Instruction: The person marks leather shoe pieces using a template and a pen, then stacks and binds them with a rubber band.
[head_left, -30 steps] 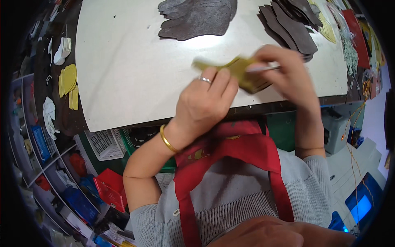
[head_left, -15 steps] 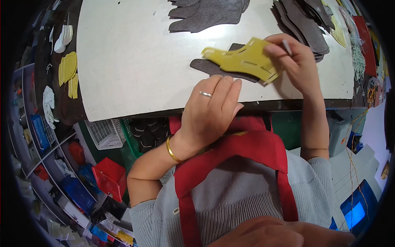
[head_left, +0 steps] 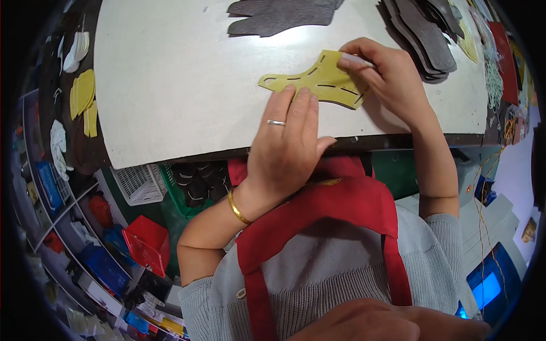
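**Left hand flat on template, pen in right**

Clock centred on the template (head_left: 307,79); 12 is away from the worker. Template: yellow, slotted, lying on the table (head_left: 170,102) near its front edge, narrow end toward 9. A dark layer (head_left: 340,104) shows along its lower edge.

Left hand (head_left: 289,139): coming in from 7, fingers straight and together, tips laid on the template's lower edge. Grasping nothing, thumb out to the side. Ring and gold bangle worn.

Right hand (head_left: 387,74): at 3, clenched round a slim pale pen (head_left: 359,59), thumb over the template's wide end. From where I stand, cannot tell whether it pinches the template too.

Around: dark leather (head_left: 284,18) at 11, well apart from the hands; a second dark stack (head_left: 424,48) at 2, near the right hand. Far out at 9, yellow pieces (head_left: 83,94) beyond the table's pale top. Red basket (head_left: 147,243) below, between 7 and 8.
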The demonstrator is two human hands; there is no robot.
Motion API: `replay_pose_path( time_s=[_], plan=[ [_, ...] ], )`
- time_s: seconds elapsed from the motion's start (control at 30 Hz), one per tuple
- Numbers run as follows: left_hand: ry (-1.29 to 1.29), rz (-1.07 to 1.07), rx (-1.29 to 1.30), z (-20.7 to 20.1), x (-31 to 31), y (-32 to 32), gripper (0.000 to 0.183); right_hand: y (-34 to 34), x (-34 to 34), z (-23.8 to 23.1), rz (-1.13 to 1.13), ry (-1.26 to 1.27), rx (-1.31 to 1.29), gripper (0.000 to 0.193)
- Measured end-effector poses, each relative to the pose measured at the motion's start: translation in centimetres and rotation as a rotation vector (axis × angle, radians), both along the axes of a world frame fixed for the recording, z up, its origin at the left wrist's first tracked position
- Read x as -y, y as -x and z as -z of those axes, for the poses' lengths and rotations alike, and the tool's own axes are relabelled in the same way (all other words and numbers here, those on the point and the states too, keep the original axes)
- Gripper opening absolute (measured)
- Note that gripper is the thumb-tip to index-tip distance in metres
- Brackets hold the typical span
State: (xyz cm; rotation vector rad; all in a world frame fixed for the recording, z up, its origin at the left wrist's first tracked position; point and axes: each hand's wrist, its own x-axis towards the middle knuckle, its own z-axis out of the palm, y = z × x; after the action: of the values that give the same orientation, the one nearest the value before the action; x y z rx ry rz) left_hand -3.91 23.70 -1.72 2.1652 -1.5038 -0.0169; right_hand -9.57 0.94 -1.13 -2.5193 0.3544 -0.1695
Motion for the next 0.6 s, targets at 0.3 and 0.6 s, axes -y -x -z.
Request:
replay_pose_path(
  time_s=[0.3, 0.6],
  plan=[
    [-0.098, 0.011, 0.208, -0.8, 1.3, -1.7, 0.029, 1.8, 0.9, -0.4, 0.074, -0.094, 0.086, 0.032],
    [0.073, 0.065, 0.332, 0.7, 1.3, -0.7, 0.038, -2.2, -0.1, -2.7, -0.319, 0.256, 0.301, 0.019]
  ],
)
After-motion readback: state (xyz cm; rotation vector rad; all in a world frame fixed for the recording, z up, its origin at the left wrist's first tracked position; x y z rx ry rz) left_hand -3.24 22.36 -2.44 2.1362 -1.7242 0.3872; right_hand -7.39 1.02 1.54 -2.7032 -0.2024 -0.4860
